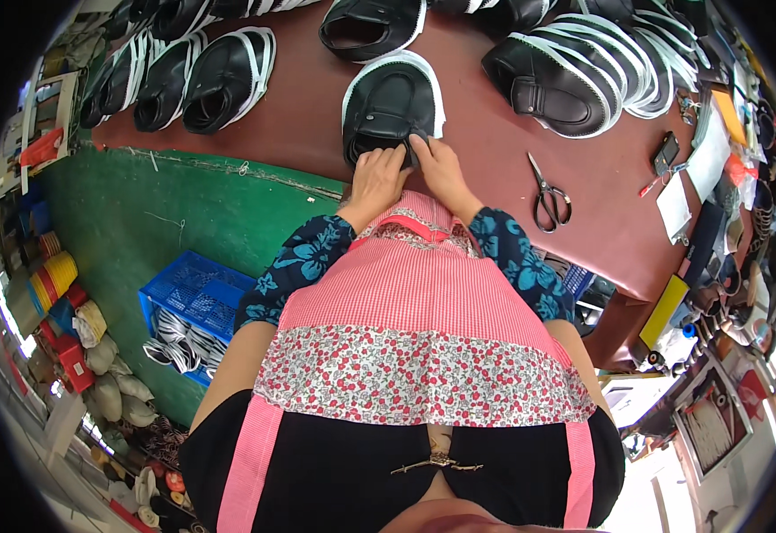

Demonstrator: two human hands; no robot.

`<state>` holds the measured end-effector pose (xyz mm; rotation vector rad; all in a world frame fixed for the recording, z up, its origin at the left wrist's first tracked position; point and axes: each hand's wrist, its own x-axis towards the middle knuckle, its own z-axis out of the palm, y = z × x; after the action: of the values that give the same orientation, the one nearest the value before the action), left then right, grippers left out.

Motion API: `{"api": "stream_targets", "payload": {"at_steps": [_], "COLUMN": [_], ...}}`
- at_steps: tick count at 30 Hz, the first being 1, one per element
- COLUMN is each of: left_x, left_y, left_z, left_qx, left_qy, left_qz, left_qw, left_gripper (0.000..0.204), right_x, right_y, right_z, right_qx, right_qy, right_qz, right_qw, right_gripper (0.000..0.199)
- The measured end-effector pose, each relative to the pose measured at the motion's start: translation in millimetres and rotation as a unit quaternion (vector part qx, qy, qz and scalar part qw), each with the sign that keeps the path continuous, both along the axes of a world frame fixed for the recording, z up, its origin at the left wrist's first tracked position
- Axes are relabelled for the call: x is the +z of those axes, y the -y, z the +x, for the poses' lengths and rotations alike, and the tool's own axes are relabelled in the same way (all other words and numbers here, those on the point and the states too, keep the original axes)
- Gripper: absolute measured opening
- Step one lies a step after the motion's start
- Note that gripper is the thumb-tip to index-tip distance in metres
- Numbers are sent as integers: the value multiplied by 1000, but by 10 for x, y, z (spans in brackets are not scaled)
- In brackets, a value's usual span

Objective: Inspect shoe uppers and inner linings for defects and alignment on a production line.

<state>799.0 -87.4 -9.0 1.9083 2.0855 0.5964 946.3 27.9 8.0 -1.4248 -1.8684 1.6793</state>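
A black shoe upper (pixel 394 99) with a white edge band lies in front of me at the near edge of the reddish-brown table, its rounded toe pointing away. My left hand (pixel 376 180) is closed on the left of its heel opening, fingers curled over the rim. On the right of the same opening, my right hand (pixel 440 172) pinches the black edge between thumb and fingers. Both hands are close together, and part of the heel is hidden beneath them. Another black upper (pixel 368 31) sits just beyond this one.
Black-handled scissors (pixel 549 197) lie to the right on the table (pixel 486 124). Overlapping uppers (pixel 575 80) are stacked at the far right, more uppers (pixel 228 80) at the far left. A phone-like black device (pixel 665 153) rests near the right edge. A blue crate (pixel 197 289) stands at lower left.
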Motion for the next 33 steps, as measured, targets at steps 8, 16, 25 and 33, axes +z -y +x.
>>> {"api": "stream_targets", "payload": {"at_steps": [8, 16, 25, 33], "left_x": [-219, -175, -51, 440], "left_y": [133, 147, 43, 523], "left_z": [13, 57, 91, -325], "left_qx": [-44, -58, -50, 129], "left_qy": [-20, -40, -55, 261], "left_qz": [13, 17, 0, 1], "left_qw": [999, 997, 997, 957], "left_gripper": [24, 25, 30, 39], "right_x": [-140, -261, -354, -625], "right_y": [181, 199, -12, -565], "right_z": [335, 648, 448, 955], "right_qx": [87, 148, 110, -151], "right_qy": [60, 55, -29, -62], "right_qz": [26, 164, 209, -105], "right_qw": [994, 974, 971, 981], "right_gripper": [47, 38, 38, 44]}}
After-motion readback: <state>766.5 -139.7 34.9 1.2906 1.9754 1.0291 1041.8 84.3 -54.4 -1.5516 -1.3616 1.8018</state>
